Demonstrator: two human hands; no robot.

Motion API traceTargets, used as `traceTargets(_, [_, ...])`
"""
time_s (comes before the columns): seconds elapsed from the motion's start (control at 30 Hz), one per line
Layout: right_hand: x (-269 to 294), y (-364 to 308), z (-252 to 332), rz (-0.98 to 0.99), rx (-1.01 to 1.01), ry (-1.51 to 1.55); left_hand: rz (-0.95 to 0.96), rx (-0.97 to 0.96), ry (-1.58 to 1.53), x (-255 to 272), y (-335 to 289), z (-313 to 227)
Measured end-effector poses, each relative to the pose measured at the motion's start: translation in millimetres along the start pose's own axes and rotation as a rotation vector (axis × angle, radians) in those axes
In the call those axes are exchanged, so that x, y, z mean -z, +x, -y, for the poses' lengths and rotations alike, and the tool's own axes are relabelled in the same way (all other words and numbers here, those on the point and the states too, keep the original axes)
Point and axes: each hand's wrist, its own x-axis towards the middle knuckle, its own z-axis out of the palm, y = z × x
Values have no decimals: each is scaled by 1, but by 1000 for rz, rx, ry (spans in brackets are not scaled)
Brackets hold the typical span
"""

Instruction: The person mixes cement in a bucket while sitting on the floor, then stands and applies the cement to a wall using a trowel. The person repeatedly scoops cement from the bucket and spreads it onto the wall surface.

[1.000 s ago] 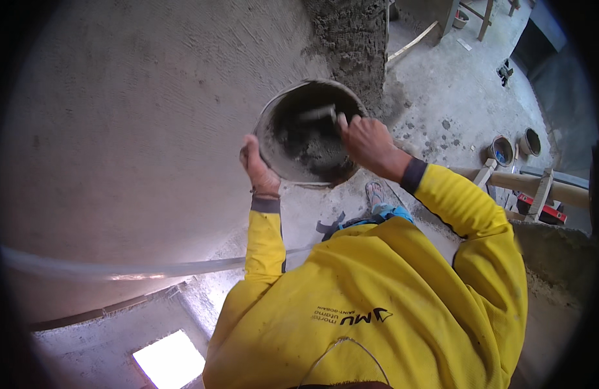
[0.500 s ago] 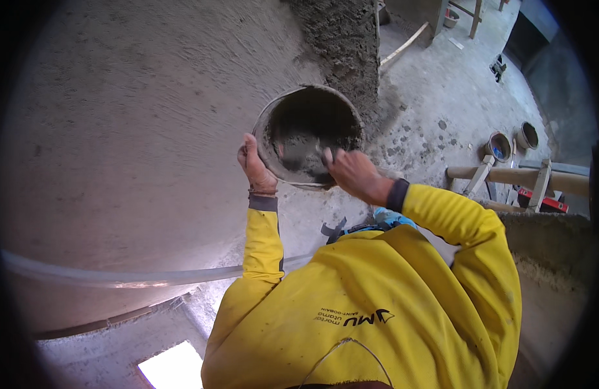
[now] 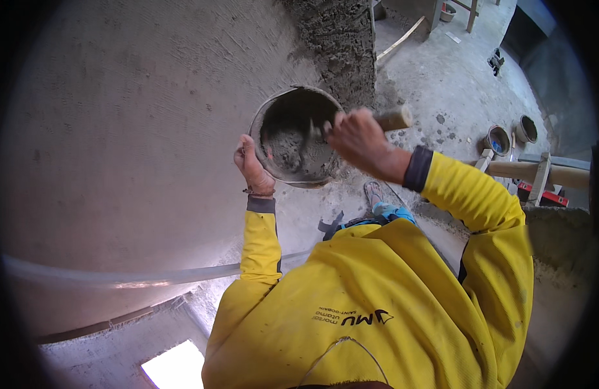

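A round bucket [image 3: 255, 123] with grey wet mortar [image 3: 290, 152] inside is tipped so its mouth faces me. My left hand [image 3: 251, 165] grips the bucket's left rim, thumb up along the edge. At the right side of the mouth, my right hand [image 3: 364, 142] is closed round a trowel, whose thick wooden handle [image 3: 397, 118] sticks out to the right. The trowel's blade is blurred and partly lost against the dark inside of the bucket. Behind the bucket, rough fresh mortar [image 3: 341, 52] covers a strip of the wall [image 3: 150, 117].
A pale straight bar [image 3: 118, 279] crosses the lower left. On the floor at right are two buckets [image 3: 497, 141] [image 3: 526, 129], a wooden frame [image 3: 539, 175] and a red tool [image 3: 542, 193]. Mortar splashes dot the floor [image 3: 429, 97]. My sandalled foot [image 3: 373, 191] shows below the bucket.
My right hand has moved up and right, bringing the trowel's handle into sight. The mortar in the bucket lies differently. My left hand keeps its hold, with the bucket shifted slightly left.
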Motion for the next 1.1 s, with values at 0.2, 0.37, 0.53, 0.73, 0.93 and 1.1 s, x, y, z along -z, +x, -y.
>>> traceTargets(0.2, [-82, 4, 7, -119, -234, 408, 23, -36, -17, -27, -1, -14])
traceTargets(0.37, [-31, -15, -16, 149, 75, 366, -23, -52, 10, -13, -4, -20])
traceTargets(0.53, [-52, 4, 3, -154, -165, 429, 86, -113, -9, -25, 1, -5])
traceTargets(0.73, [-30, -1, -10, 4, -49, 404, -12, -60, 38, -25, -1, 5])
traceTargets(0.93, [-88, 5, -7, 11, -50, 356, 274, -234, 175, -25, 12, 11])
traceTargets(1.1, [-52, -6, -12, 728, -27, 1251, 311, -214, 213, -33, 1, -11])
